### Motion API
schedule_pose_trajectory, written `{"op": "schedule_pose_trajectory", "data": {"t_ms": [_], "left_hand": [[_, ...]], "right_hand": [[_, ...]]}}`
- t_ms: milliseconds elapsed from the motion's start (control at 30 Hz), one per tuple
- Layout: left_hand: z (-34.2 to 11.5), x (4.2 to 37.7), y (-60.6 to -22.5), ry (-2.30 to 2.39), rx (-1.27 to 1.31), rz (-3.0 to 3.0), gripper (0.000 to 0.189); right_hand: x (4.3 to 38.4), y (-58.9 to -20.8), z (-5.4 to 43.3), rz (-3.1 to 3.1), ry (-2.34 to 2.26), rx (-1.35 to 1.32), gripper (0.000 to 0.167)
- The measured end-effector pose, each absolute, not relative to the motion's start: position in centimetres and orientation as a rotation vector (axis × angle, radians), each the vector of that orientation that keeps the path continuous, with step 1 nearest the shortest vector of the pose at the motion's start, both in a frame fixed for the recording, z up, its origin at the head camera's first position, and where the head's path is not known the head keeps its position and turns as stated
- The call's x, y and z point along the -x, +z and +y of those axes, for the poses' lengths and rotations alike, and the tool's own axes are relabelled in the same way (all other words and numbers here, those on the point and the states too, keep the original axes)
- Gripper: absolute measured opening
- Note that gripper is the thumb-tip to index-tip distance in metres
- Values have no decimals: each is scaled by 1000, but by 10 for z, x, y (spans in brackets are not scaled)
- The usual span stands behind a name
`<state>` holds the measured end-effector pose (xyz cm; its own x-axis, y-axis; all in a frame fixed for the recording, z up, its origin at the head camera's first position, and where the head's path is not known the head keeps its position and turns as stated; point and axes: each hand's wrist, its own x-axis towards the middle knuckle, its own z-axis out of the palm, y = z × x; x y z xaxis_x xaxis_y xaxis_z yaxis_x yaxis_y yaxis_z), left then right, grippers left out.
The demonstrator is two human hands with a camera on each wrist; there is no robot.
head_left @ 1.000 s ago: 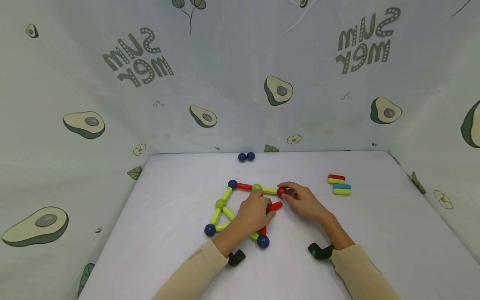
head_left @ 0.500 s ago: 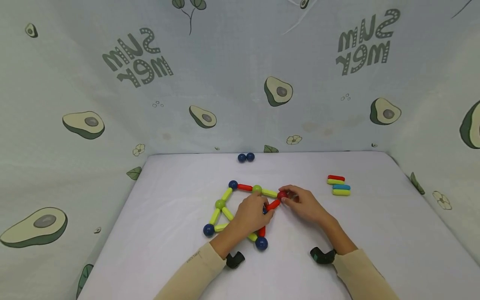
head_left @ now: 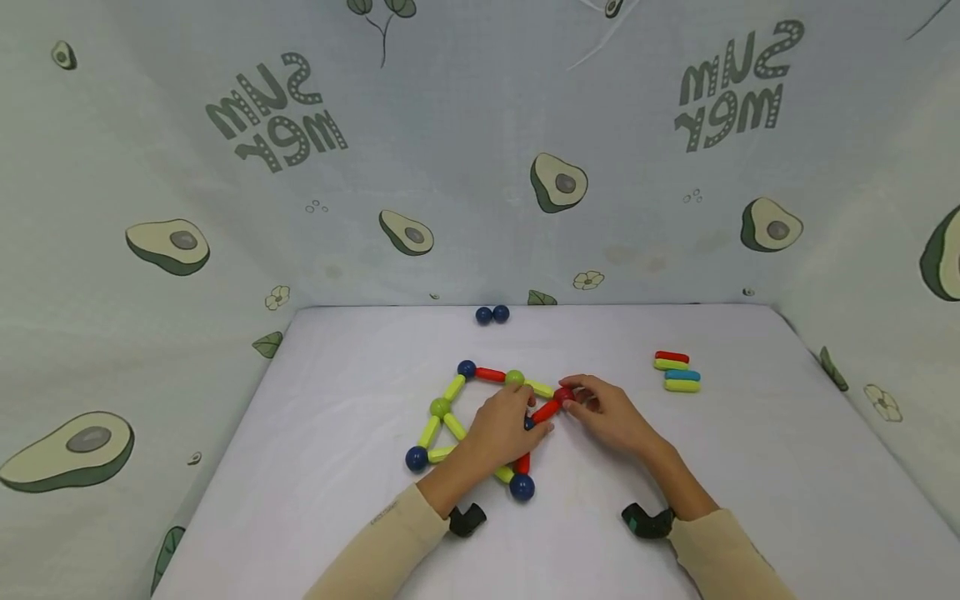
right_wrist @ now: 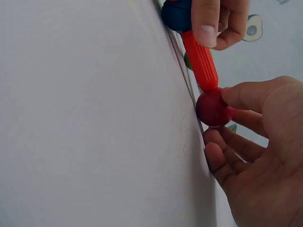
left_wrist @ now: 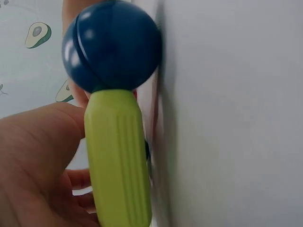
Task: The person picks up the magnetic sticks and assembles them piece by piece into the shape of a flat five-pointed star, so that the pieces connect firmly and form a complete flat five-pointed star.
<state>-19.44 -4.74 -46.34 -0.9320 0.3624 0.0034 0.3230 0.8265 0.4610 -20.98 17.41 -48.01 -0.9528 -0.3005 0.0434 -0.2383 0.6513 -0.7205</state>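
A flat frame of magnetic rods and balls lies on the white table. My right hand (head_left: 613, 417) pinches the red ball (right_wrist: 212, 109) between thumb and fingers. A red magnetic rod (right_wrist: 203, 66) runs from this ball to a blue ball (right_wrist: 174, 18). My left hand (head_left: 497, 427) pinches that rod close to its blue-ball end, and its thumb shows in the right wrist view. A yellow-green rod (head_left: 540, 388) also reaches the red ball from the green ball (head_left: 514, 377). Under the left wrist, part of the frame is hidden. The left wrist view shows another blue ball (left_wrist: 113, 45) on a yellow-green rod (left_wrist: 118, 161).
Two loose blue balls (head_left: 492, 314) sit at the table's back edge. Several loose rods (head_left: 677, 371), red, yellow-green and blue, lie in pairs at the right. A patterned cloth (head_left: 450, 167) hangs behind and at both sides.
The red rod's free end has swung up to the red ball and now meets it. The right hand has drawn the red ball slightly nearer; the left hand has hardly moved.
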Motion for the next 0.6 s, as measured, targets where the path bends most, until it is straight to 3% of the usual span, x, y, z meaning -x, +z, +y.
{"op": "schedule_pose_trajectory", "data": {"t_ms": [200,600], "left_hand": [[-59,186,-462,507,-431,2934,89],[-91,187,-455,473,-689,2759,63]], "right_hand": [[208,-478,174,2782,-1162,445,38],[203,-475,178,2712,-1126,410,31]]}}
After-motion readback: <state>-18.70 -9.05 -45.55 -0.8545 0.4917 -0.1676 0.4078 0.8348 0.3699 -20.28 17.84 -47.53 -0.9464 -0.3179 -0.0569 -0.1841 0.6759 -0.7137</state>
